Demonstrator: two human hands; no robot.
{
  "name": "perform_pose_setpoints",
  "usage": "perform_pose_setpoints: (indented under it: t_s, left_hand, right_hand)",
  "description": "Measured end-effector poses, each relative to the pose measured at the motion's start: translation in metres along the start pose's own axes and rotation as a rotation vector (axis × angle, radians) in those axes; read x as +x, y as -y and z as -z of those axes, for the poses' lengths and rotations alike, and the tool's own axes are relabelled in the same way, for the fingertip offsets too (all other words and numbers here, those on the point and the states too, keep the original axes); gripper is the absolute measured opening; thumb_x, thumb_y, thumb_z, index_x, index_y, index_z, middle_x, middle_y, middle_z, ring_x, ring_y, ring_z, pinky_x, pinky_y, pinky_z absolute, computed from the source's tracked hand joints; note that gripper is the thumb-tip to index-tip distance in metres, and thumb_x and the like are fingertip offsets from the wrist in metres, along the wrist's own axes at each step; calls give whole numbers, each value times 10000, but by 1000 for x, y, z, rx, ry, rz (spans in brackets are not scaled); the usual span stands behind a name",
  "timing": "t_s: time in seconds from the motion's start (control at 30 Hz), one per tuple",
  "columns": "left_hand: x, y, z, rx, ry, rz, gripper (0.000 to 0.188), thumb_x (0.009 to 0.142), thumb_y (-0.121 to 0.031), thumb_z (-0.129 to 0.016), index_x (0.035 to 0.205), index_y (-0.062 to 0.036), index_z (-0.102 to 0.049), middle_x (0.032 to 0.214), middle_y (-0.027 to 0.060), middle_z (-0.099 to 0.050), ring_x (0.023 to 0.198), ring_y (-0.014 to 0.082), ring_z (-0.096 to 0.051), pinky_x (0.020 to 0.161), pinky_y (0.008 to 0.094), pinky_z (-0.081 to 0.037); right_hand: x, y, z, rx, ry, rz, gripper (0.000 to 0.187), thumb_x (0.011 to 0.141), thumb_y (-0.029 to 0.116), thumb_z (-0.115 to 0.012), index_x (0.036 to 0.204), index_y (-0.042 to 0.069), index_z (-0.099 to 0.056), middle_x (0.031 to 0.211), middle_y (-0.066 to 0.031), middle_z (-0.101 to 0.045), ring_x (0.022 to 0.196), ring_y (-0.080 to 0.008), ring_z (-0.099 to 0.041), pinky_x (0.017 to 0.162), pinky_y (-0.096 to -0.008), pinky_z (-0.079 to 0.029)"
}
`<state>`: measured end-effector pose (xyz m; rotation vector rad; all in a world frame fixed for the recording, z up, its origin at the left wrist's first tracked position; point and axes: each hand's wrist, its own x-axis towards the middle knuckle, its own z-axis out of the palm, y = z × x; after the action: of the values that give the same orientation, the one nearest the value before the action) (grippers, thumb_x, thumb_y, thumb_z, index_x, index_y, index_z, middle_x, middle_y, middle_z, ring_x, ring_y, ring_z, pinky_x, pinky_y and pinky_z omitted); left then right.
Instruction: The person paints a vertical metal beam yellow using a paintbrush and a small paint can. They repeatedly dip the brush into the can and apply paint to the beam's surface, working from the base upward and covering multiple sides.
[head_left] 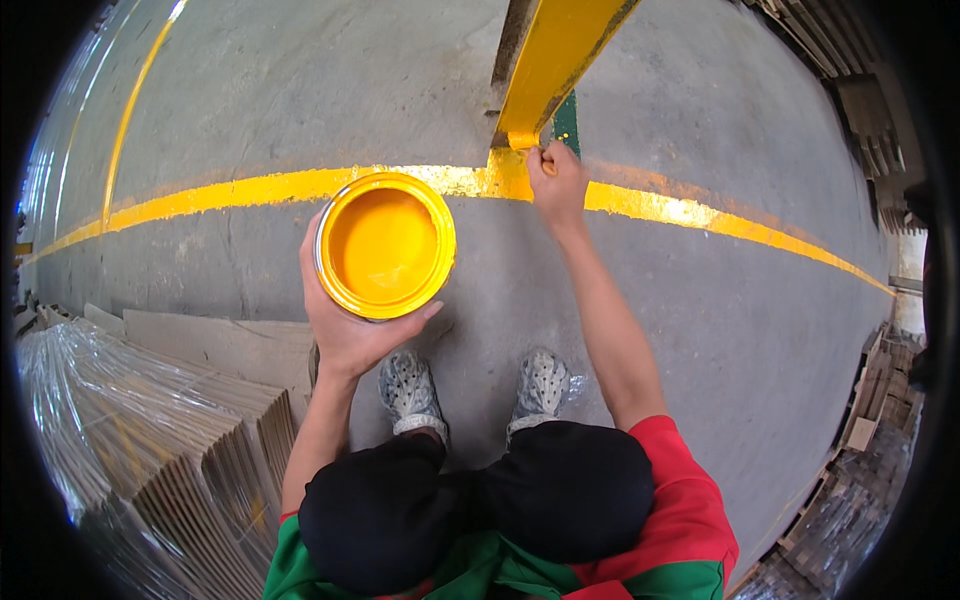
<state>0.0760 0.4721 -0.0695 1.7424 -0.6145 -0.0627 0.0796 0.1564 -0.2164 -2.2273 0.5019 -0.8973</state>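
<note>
An open round can of yellow paint (386, 245) rests in my left hand (345, 325), whose fingers and thumb wrap round its side. Yellow paint coats the can's rim and inner wall. My right hand (560, 185) is closed round the handle of a paintbrush (523, 139), and its yellow-covered bristles touch the foot of a yellow steel post (555, 70). Most of the handle is hidden by my fingers. Wet-looking yellow paint covers the floor stripe (500, 178) just below the post.
A plastic-wrapped stack of flat cardboard (170, 420) stands close on my left. Further stacks of cardboard (850, 90) line the right side. A green strip (566, 125) lies on the grey concrete floor (300, 90) behind the post. Another yellow line (140, 90) runs away at far left.
</note>
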Motion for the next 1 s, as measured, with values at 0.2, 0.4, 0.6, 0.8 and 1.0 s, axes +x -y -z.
perform_pose_setpoints:
  t_s: [0.2,0.4,0.6,0.8,1.0]
  left_hand:
    - [-1,-1,-1,-8,-18,10,1204,601,-207,-1005,1551,-20,-288,1460,159,-494,1373,289,-525,1189,426,-416]
    - [0,2,-5,-8,-1,8,1199,600,-214,-1006,1547,-25,-296,1457,155,-500,1372,291,-528,1186,430,-424]
    - [4,2,-7,-15,11,5,1199,604,-216,-1003,1550,-27,-291,1464,158,-495,1372,301,-529,1187,443,-425]
    - [3,1,-8,-63,-6,12,1210,597,-218,-1005,1553,-26,-288,1471,158,-487,1378,298,-521,1190,437,-419]
    - [0,1,-6,8,22,-34,1219,599,-223,-1005,1559,-24,-281,1481,160,-483,1388,297,-513,1196,435,-412]
  right_hand:
    - [48,47,44,59,-109,11,276,905,95,-774,741,13,-568,671,-145,-610,564,-267,-563,558,-373,-459]
    - [80,125,101,199,-384,398,165,922,16,-760,811,14,-637,847,-118,-744,659,-151,-660,596,-278,-519]
    - [86,128,110,332,-497,604,161,918,-56,-747,861,-18,-601,1001,-224,-746,792,-232,-766,679,-286,-607]
    - [21,60,54,121,-300,356,180,877,-28,-774,810,18,-614,890,-144,-747,703,-243,-700,617,-321,-540]
    - [26,20,39,-71,-39,-43,186,910,98,-741,792,18,-622,740,-109,-695,606,-148,-580,596,-294,-494]
